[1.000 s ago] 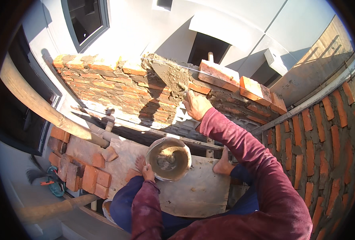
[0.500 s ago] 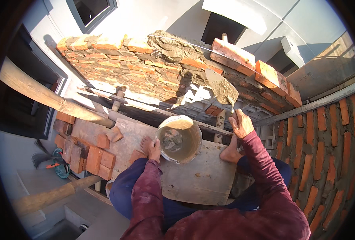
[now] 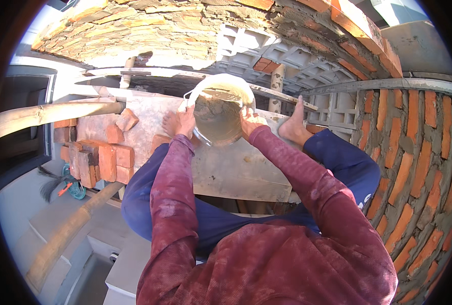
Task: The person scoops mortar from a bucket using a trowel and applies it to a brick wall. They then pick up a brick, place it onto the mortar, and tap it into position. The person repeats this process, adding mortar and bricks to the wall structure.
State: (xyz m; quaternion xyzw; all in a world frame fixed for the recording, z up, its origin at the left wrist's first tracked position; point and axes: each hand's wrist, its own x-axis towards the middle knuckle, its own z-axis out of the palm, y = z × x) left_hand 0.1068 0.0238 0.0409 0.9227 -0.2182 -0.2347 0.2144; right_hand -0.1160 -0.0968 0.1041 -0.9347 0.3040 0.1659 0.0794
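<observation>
One bucket point(image 3: 229, 81), held between left hand point(image 3: 186, 121) and right hand point(image 3: 252, 122). Left closed around its left rim; right closed on right rim. Wet grey mortar point(image 3: 216, 119) inside, between both grips. Whether base touches board point(image 3: 231, 175) below hands, cannot tell. Loose bricks point(image 3: 116, 161) left of left hand; brick wall point(image 3: 170, 33) beyond both grips.

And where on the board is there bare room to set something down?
The board is barest on the body's side of the bucket, between the trouser legs. A smaller patch lies between the loose brick and left foot. Crowded: the left end, by stacked bricks; the bucket's rim, by left hand and right hand.
</observation>
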